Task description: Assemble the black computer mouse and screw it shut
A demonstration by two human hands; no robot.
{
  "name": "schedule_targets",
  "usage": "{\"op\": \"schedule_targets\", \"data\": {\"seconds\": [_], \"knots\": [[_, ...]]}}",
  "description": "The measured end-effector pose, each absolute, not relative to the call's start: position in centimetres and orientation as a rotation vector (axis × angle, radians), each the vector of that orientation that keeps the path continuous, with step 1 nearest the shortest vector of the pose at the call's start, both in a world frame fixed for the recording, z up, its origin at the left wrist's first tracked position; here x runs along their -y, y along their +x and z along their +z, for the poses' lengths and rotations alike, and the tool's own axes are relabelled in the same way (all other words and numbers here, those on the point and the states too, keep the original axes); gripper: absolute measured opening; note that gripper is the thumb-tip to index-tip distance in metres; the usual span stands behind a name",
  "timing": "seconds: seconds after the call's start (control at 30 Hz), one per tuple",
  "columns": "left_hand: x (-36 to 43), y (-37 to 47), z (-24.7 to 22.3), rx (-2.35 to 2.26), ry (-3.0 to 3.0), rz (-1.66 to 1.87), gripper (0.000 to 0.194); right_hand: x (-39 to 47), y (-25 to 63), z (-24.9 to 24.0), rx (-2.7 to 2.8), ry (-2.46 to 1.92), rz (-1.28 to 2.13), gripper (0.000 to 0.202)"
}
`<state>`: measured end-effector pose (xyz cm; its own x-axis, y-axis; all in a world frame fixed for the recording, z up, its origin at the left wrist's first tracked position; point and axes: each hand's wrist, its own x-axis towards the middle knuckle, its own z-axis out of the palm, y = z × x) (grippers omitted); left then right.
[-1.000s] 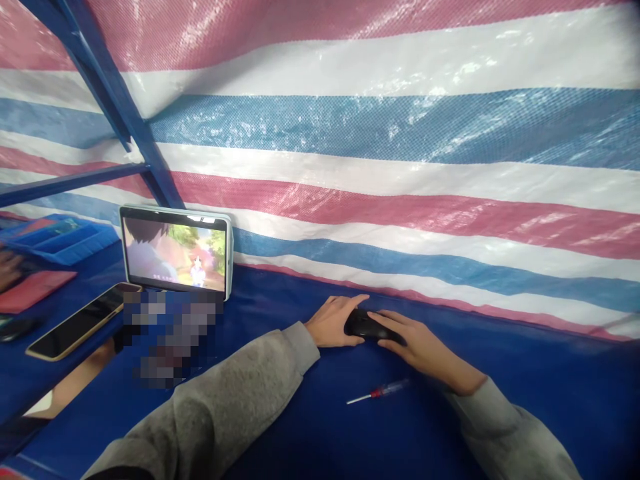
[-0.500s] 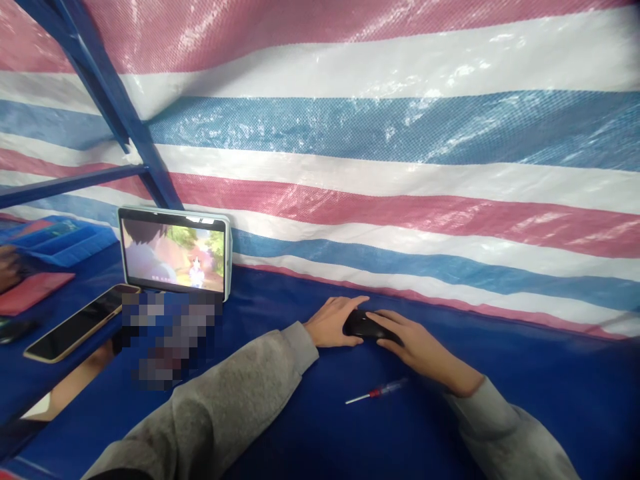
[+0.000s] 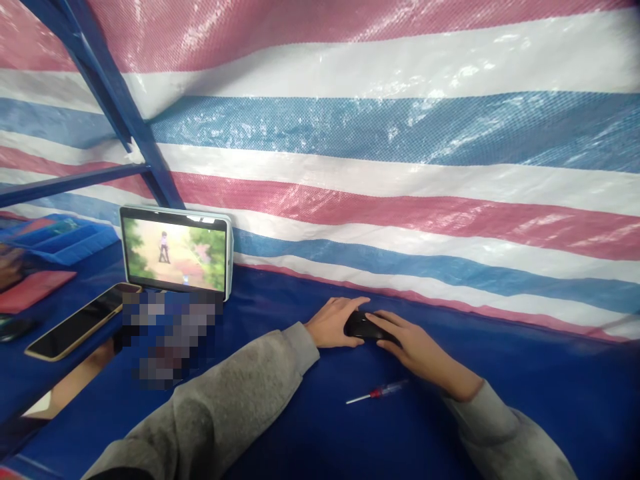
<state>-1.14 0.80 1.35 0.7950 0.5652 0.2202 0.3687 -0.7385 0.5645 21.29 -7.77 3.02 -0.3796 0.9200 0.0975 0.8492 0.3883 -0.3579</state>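
A black computer mouse [image 3: 366,325] lies on the blue tabletop [image 3: 310,427] between my two hands. My left hand [image 3: 333,323] holds its left end, with thumb and fingers around that side. From the right, my right hand [image 3: 413,341] grips the other end, fingers over the top and thumb along the near edge. The underside of the mouse is hidden. Nearer to me lies a small screwdriver [image 3: 377,393] with a red and clear handle, its tip pointing left, apart from both hands.
A tablet [image 3: 175,253] playing a cartoon stands at the back left. Before it lies a phone [image 3: 83,320], beside a blurred-out patch. Farther left are a red flat object [image 3: 37,291], a blue compartment tray [image 3: 75,243] and another person's hand [image 3: 10,263]. A striped tarp [image 3: 400,213] hangs behind the table.
The picture on the tablet has changed. My hands, the mouse and the screwdriver stay where they were.
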Motion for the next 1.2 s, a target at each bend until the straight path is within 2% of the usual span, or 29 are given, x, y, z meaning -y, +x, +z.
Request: {"op": "schedule_targets", "data": {"seconds": [0.3, 0.47, 0.6, 0.8, 0.83, 0.97, 1.07, 1.2], "knots": [[-0.9, -1.3, 1.5, -0.761, 2.495, 0.599, 0.077, 7.1, 22.7, 2.6, 2.293, -1.563, 0.386, 0.059], [-0.8, -1.4, 1.4, -0.769, 2.478, 0.766, 0.048, 7.0, 22.8, 3.2, 2.162, -1.54, 0.351, 0.044], [-0.8, -1.5, 1.3, -0.607, 2.585, 0.759, 0.053, 6.8, 22.0, 3.1, 2.121, -1.59, 0.395, 0.043], [-1.2, -1.5, 0.8, -0.637, 2.601, 0.666, 0.039, 7.1, 22.4, 4.5, 1.999, -1.775, 0.057, 0.035], [-1.2, -1.4, 0.8, -0.671, 2.578, 0.67, 0.04, 7.3, 22.6, 5.2, 2.008, -1.83, 0.102, 0.034], [-1.4, -1.3, 0.5, -0.754, 2.513, 0.681, 0.042, 8.6, 22.4, 7.6, 2.422, -1.78, 0.754, 0.018], [-1.5, -1.2, 0.5, -0.765, 2.502, 0.688, 0.042, 9.3, 21.3, 7.4, 2.561, -1.76, 0.747, 0.027], [-1.5, -1.2, 0.5, -0.762, 2.507, 0.674, 0.042, 9.5, 20.5, 6.7, 2.615, -1.758, 0.715, 0.015]]}}
